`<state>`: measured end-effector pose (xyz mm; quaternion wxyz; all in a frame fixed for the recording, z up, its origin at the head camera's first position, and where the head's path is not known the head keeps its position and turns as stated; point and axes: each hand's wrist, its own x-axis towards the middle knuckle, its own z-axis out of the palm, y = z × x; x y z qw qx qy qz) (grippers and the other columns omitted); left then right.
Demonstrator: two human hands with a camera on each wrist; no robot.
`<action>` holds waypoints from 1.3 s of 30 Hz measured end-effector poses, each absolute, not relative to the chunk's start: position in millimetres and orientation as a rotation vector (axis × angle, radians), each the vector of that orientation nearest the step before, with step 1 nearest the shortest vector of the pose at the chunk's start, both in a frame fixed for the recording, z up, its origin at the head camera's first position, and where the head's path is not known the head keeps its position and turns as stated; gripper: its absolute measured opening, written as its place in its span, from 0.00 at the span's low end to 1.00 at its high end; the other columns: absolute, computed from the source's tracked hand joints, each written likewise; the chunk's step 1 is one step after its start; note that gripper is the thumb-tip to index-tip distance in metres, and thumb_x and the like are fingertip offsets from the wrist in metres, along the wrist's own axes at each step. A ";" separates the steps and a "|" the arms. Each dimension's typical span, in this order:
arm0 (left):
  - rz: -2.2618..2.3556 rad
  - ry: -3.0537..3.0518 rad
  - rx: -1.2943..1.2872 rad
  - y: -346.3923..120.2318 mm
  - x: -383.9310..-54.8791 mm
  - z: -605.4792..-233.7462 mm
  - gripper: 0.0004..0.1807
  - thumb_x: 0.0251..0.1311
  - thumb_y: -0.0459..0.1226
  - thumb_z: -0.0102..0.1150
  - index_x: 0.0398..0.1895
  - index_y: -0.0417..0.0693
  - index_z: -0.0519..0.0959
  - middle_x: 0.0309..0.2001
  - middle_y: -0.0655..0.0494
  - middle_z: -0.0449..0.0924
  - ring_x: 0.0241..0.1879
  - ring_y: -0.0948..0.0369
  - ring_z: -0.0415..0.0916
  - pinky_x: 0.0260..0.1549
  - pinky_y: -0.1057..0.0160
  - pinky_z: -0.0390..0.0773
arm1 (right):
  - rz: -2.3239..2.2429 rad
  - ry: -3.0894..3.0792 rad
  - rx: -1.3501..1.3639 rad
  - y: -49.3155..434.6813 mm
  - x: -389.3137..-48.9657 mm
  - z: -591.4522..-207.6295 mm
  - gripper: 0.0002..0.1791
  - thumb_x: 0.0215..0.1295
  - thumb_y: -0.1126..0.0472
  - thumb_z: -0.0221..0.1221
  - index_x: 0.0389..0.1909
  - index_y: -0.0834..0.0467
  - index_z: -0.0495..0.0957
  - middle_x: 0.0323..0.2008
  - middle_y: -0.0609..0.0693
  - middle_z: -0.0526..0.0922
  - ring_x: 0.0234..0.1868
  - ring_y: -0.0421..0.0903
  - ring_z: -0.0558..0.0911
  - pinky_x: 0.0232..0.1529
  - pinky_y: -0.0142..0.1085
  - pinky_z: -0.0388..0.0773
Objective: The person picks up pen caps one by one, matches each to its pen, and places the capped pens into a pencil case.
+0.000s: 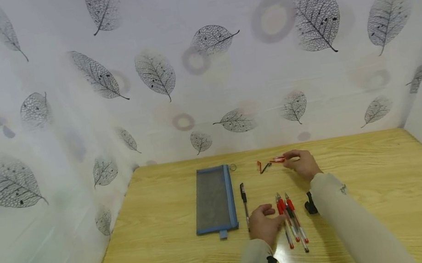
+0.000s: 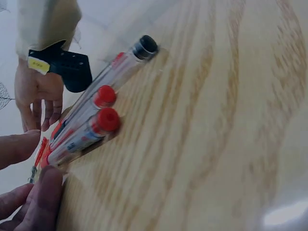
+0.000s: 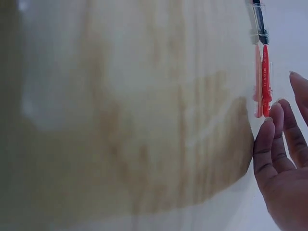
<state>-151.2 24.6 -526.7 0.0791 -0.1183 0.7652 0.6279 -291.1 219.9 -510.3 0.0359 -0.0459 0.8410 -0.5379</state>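
Several clear-barrelled gel pens (image 1: pixel 292 225) with red or black ends lie side by side on the table, uncapped tips pointing away. My left hand (image 1: pixel 265 224) is beside the leftmost pen, its thumb and fingers spread apart around the grip end. In the left wrist view, the thumb (image 2: pixel 19 148) shows above that pen's red grip. Farther back, my right hand (image 1: pixel 302 165) reaches to a red pen cap (image 1: pixel 277 159). Its fingertips meet the end of the cap (image 3: pixel 266 86) in the right wrist view, while the thumb stands away. A black cap (image 1: pixel 266 167) and another red cap (image 1: pixel 259 166) lie beside it.
A blue-edged mesh zip pouch (image 1: pixel 212 200) lies flat at the left, with a ring (image 1: pixel 232 167) at its top corner. Between pouch and pens is a capped black pen (image 1: pixel 243 196). Leaf-patterned sheeting (image 1: pixel 202 81) rises behind the wooden table (image 1: pixel 164 251).
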 end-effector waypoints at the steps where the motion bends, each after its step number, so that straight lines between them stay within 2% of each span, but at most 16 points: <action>1: 1.851 2.323 -0.356 25.7 -151.7 -527.5 0.25 0.44 0.39 0.77 0.48 0.47 0.81 0.37 0.61 0.80 0.30 0.64 0.77 0.31 0.61 0.79 | -1.657 2.577 -0.140 220.2 -291.9 -510.7 0.23 0.68 0.64 0.58 0.61 0.68 0.71 0.59 0.67 0.72 0.53 0.63 0.77 0.46 0.47 0.79; 8: 1.680 2.478 -0.376 32.3 -152.0 -521.6 0.23 0.40 0.41 0.79 0.43 0.50 0.82 0.35 0.62 0.78 0.32 0.63 0.76 0.32 0.57 0.79 | -1.683 2.549 -0.110 221.3 -296.9 -513.5 0.24 0.67 0.64 0.59 0.62 0.66 0.71 0.61 0.66 0.71 0.53 0.62 0.77 0.45 0.45 0.79; 23: 1.563 2.603 -0.327 32.3 -151.3 -515.5 0.17 0.41 0.34 0.76 0.38 0.47 0.83 0.30 0.62 0.78 0.30 0.63 0.73 0.30 0.58 0.78 | -1.684 2.550 -0.078 222.1 -300.3 -516.7 0.23 0.67 0.63 0.59 0.61 0.66 0.71 0.61 0.65 0.71 0.53 0.60 0.77 0.45 0.42 0.78; 31: 1.391 2.652 -0.301 34.3 -152.9 -508.0 0.16 0.42 0.36 0.74 0.37 0.45 0.82 0.30 0.60 0.76 0.30 0.60 0.73 0.29 0.56 0.78 | -1.710 2.533 -0.054 222.8 -301.9 -520.8 0.22 0.67 0.63 0.60 0.60 0.65 0.73 0.60 0.64 0.72 0.52 0.59 0.78 0.42 0.38 0.78; 39: 1.328 2.672 -0.295 35.4 -153.5 -506.6 0.17 0.42 0.39 0.75 0.36 0.45 0.81 0.29 0.58 0.73 0.29 0.60 0.71 0.30 0.55 0.76 | -1.726 2.529 -0.083 223.5 -301.7 -523.9 0.23 0.67 0.63 0.59 0.60 0.66 0.72 0.59 0.65 0.72 0.53 0.60 0.78 0.44 0.41 0.78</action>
